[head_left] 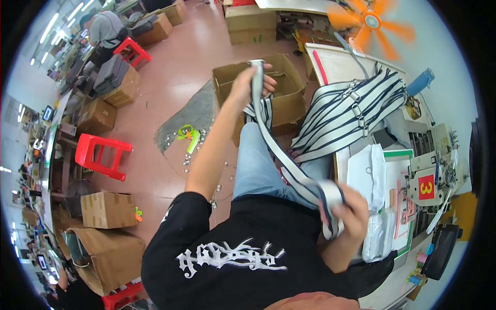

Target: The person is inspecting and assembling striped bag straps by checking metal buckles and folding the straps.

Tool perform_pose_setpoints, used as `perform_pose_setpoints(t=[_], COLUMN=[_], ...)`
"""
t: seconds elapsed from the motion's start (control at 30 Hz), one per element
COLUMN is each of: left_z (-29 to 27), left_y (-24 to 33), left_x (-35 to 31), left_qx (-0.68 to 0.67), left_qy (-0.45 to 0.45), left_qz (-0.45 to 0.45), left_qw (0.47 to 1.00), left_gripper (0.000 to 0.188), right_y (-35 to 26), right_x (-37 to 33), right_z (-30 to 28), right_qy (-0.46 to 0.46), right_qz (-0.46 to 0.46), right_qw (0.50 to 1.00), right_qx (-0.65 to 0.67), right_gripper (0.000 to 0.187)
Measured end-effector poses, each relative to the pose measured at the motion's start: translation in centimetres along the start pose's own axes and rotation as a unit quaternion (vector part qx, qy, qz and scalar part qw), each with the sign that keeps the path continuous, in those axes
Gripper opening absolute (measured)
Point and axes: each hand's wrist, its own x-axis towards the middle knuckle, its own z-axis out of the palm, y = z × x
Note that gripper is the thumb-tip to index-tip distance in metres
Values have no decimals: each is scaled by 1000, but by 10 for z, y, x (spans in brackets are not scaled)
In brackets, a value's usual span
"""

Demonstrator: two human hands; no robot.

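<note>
A long white webbing strap with dark edges [277,151] runs slantwise across my lap between my two hands. My left hand [249,87] is stretched out over the open cardboard box [292,108] and grips the strap near one end, where a pale piece shows at the fingers. Close to my right side, my right hand [352,209] is closed on the other part of the strap, which loops and hangs below the fingers; motion blurs it a little. More striped webbing [264,109] hangs at the box's near edge. A large bundle of similar straps [330,121] with metal buckles lies on the table to the right.
A sewing machine [426,181] stands at the right, beside white plastic packets [380,232]. An orange fan [371,21] spins at the far right. On the left are a red stool [103,155] and a closed carton [108,209]. Small scraps and a neon-yellow strip [193,142] lie on the floor.
</note>
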Motion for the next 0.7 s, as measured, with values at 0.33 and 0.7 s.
perform_pose_setpoints(t=[0.33,0.7], left_z=[118,48], left_y=[-48,-23], left_x=[-99,28], left_qx=[-124,-236], left_qy=[-43,146], left_qz=[-52,30], left_qw=[990,960], left_gripper=[45,40], right_y=[80,156], right_x=[162,142], right_z=[10,4], right_qy=[140,41], right_qz=[-32,153], right_qw=[985,985], right_qx=[97,74], right_gripper=[12,13])
